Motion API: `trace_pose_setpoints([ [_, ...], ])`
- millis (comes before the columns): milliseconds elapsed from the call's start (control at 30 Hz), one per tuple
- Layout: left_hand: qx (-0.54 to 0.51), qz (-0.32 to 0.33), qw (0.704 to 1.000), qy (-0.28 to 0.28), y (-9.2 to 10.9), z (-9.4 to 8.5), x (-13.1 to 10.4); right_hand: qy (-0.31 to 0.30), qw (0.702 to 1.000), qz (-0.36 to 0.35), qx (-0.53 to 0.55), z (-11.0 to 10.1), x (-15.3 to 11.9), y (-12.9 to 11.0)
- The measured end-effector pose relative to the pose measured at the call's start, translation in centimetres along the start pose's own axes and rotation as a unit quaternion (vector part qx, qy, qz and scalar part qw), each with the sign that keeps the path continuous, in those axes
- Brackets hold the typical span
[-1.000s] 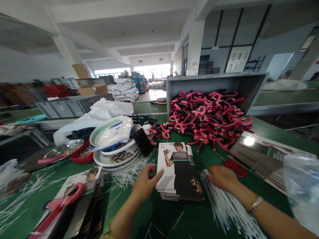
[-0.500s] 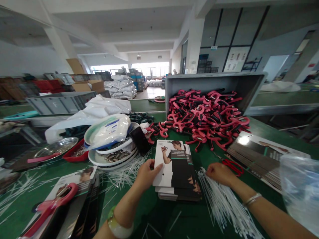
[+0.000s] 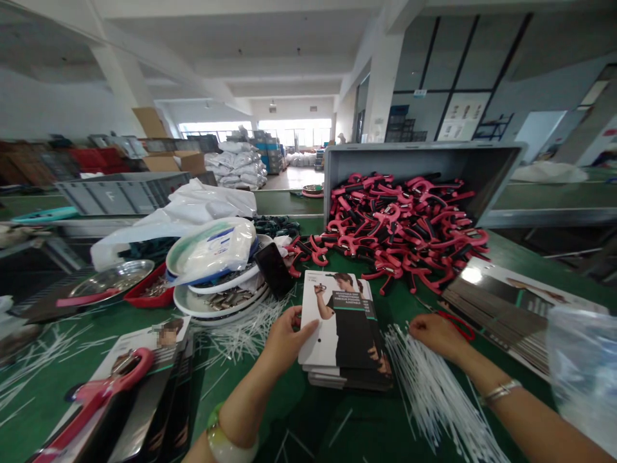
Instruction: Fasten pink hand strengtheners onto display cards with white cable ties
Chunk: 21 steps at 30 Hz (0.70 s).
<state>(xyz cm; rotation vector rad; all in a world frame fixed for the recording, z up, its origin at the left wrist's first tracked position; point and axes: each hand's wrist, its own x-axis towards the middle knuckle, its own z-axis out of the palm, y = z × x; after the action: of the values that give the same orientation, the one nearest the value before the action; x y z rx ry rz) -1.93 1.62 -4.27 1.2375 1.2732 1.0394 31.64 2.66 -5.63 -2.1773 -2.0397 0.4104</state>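
1. Since a second ago, the left hand (image 3: pixel 284 337) has closed in on the left edge of the top card (image 3: pixel 322 350); the right hand (image 3: pixel 436 335) has shifted slightly away from the card stack (image 3: pixel 328 381).
2. The left hand is clamped on the top card, thumb over its face and fingers at its edge, just below the frame's centre.
3. That card lies on the stack at lower centre, its lower edge slightly out of line with the cards beneath.
4. The right hand, right of lower centre, curls its fingers at the upper end of the white ties (image 3: pixel 438 392); I cannot tell whether they are clamped on one.
5. Red-handled scissors (image 3: pixel 465 326) lie just beyond that hand.
6. Right of centre, pink-and-black hand grips (image 3: pixel 395 218) spill from a tipped grey crate (image 3: pixel 499 168).
7. A black phone (image 3: pixel 272 270) leans near the centre.
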Motion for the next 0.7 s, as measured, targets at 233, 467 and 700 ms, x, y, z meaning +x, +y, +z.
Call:
trace_pose_setpoints([
  [233,-0.022,-0.011,1.000,-0.002,0.7,0.1,-0.5,0.009,0.997,-0.019,0.075,-0.6,-0.1,0.7],
  [467,-0.136,-0.058,0.989,-0.012,2.6,0.6,-1.8,0.090,0.978,-0.019,0.185,-3.7,-1.2,-0.5],
  [700,-0.246,-0.098,0.964,-0.022,3.4,1.5,-2.8,0.360,0.829,-0.092,0.418,-5.7,-5.5,-7.4],
])
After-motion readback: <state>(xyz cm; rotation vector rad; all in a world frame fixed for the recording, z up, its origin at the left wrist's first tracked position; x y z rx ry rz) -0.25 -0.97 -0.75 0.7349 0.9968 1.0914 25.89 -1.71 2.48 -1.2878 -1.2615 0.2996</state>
